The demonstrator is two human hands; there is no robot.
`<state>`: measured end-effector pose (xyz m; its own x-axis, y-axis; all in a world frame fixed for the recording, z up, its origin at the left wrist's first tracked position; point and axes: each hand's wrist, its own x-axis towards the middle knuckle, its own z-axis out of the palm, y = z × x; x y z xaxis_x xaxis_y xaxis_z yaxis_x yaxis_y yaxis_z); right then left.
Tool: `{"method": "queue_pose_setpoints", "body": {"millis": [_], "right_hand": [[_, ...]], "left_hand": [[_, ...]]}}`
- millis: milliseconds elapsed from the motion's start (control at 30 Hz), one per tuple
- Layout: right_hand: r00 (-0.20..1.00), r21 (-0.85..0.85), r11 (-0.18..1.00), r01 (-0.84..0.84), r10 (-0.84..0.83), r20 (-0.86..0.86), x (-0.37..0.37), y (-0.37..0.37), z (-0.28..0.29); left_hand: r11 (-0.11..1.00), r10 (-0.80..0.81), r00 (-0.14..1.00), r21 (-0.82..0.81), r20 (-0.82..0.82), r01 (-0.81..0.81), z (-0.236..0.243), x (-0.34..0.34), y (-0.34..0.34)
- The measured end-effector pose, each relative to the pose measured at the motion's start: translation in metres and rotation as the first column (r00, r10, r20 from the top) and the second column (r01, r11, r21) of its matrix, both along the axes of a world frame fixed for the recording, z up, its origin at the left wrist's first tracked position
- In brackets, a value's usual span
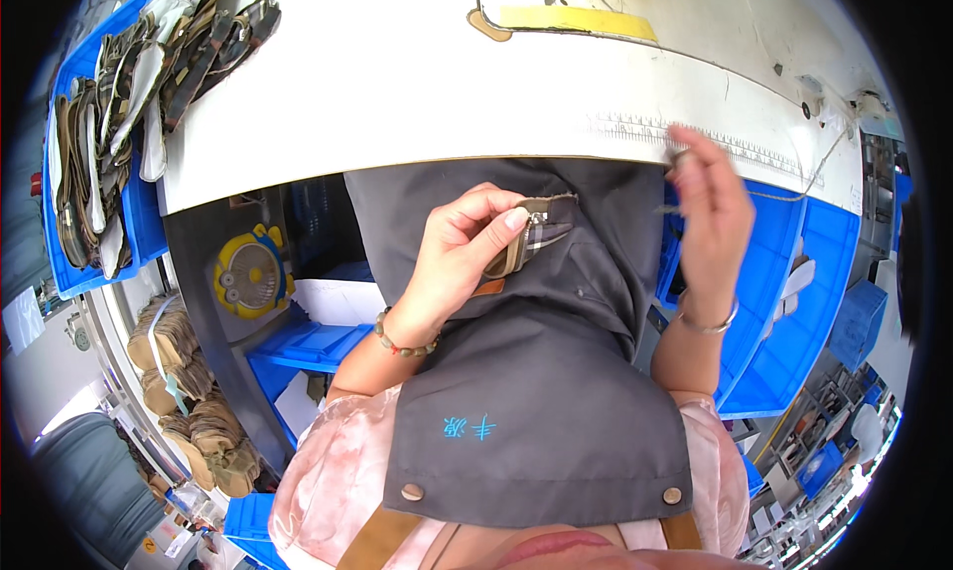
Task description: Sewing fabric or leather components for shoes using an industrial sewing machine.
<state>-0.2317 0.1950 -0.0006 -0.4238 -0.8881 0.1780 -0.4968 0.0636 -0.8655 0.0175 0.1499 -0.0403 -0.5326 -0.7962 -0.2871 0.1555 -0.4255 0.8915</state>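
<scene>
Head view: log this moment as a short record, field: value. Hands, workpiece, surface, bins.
left hand: left hand pinches a small brown zippered piece
right hand: right hand raised near the table's front edge, motion-blurred; whether it grips anything is unclear
workpiece: zip and plaid fabric visible, held in front of a dark grey apron
surface: white table with a printed ruler scale
left bin: blue bin, heaped with fabric pieces
right side: blue bins below the table
</scene>
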Motion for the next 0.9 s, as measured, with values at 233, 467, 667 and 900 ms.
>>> {"method": "queue_pose_setpoints", "body": {"millis": [233, 467, 667, 900], "right_hand": [[0.948, -0.027, 0.950, -0.310, 0.307, -0.086, 0.044, 0.008, 0.006], [0.855, 0.000, 0.941, -0.338, 0.307, -0.418, 0.048, 0.007, 0.008], [0.801, -0.011, 0.926, -0.377, 0.320, -0.506, 0.049, 0.003, 0.011], [0.785, 0.003, 0.928, -0.373, 0.318, -0.531, 0.050, 0.003, 0.010]], "left_hand": [[1.000, 0.021, 1.000, -0.024, 0.017, -0.021, 0.005, -0.005, 0.000], [0.998, 0.041, 0.998, -0.040, 0.054, -0.039, 0.006, -0.003, 0.002], [0.996, 0.052, 0.995, -0.080, 0.080, -0.046, 0.006, -0.003, 0.002], [0.995, 0.042, 0.993, -0.091, 0.112, -0.032, 0.007, -0.004, 0.001]]}}
